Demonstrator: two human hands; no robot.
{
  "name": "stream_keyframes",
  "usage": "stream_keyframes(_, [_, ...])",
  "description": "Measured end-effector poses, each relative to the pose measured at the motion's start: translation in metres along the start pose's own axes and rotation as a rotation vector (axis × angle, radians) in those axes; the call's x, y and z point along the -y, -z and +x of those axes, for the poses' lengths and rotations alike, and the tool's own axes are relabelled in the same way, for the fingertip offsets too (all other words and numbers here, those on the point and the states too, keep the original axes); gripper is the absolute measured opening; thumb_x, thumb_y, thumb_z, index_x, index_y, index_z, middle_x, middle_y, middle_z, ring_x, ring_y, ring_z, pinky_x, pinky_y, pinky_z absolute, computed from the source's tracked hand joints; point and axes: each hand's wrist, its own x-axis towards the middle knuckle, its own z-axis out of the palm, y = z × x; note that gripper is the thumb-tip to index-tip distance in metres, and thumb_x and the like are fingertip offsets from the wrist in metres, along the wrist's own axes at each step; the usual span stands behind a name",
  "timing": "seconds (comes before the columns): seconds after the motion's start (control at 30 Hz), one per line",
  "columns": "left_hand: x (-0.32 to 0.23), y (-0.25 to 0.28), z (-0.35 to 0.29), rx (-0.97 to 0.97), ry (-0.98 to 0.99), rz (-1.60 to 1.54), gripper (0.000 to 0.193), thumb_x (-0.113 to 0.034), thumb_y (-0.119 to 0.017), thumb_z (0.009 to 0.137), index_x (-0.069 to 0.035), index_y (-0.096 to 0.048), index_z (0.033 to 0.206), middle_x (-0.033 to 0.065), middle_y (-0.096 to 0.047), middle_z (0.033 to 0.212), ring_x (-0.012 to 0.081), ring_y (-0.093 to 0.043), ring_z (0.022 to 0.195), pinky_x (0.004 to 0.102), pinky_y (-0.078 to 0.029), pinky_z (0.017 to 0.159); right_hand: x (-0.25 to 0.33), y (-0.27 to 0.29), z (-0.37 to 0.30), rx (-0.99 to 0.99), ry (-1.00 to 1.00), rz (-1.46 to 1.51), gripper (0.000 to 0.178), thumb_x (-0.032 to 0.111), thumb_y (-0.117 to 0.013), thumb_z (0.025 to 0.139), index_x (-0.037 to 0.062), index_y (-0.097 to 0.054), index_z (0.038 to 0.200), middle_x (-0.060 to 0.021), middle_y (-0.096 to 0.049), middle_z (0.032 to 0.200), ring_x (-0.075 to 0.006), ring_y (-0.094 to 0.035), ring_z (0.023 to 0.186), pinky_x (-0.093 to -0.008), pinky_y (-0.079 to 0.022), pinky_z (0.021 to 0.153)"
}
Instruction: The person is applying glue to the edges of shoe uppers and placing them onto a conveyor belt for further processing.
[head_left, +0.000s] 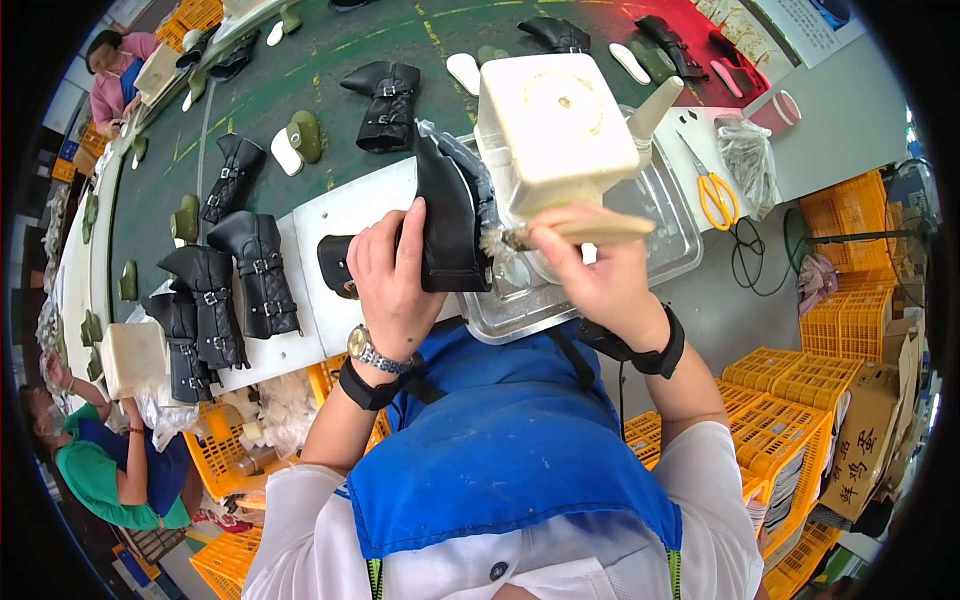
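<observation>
My left hand (385,280) is closed around a black leather boot (452,235), holding it upright with its grey-lined side turned right. A pale-handled brush (612,230) is pinched in my right hand (608,278). Its bristles touch or nearly touch the boot's right edge; the exact contact is hard to see. Just beyond the brush stands a white plastic container (560,120) with a spout-like cone (655,108) at its right. Below these lies a shallow shiny tray (530,325). Part of the boot is hidden by my left hand.
Several buckled black boots (262,275) stand at left; more boots and olive pieces (305,137) lie across the green belt (330,50). Orange-handled scissors (716,200) and a pink cup (776,110) sit at right. Yellow crates (780,410) flank me. Two co-workers (125,455) are at left.
</observation>
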Motion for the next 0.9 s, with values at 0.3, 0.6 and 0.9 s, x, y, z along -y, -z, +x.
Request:
stream_keyframes(0.3, [0.007, -0.001, 0.000, -0.091, -0.007, 0.015, 0.067, -0.008, -0.069, 0.058, -0.006, -0.046, 0.121, 0.0115, -0.051, 0.104, 0.0269, -0.050, 0.095, 0.0403, -0.035, 0.084, 0.003, -0.009, -0.005, 0.073, 0.085, -0.044, 0.005, 0.003, -0.064, 0.074, 0.0033, -0.062, 0.078, -0.0071, -0.056, 0.065, -0.0171, -0.053, 0.053, -0.0264, -0.040, 0.047])
stream_keyframes(0.6, [0.012, -0.006, 0.002, -0.119, -0.054, 0.064, 0.064, -0.005, -0.066, 0.058, -0.008, -0.049, 0.120, 0.0110, -0.051, 0.105, 0.0270, -0.050, 0.095, 0.0410, -0.035, 0.085, 0.001, -0.016, -0.014, 0.048, -0.413, 0.380, 0.012, 0.011, -0.060, 0.083, -0.0006, -0.063, 0.085, -0.0010, -0.059, 0.069, -0.0038, -0.050, 0.059, -0.0204, -0.040, 0.052])
stream_keyframes(0.9, [0.009, 0.000, 0.003, -0.018, -0.067, 0.018, 0.064, -0.006, -0.066, 0.058, -0.009, -0.048, 0.119, 0.0117, -0.050, 0.107, 0.0290, -0.049, 0.095, 0.0410, -0.034, 0.086, -0.004, -0.011, -0.014, -0.002, -0.061, 0.008, 0.006, 0.005, -0.062, 0.078, 0.0013, -0.064, 0.082, -0.0030, -0.059, 0.068, -0.0060, -0.048, 0.054, -0.0217, -0.037, 0.049])
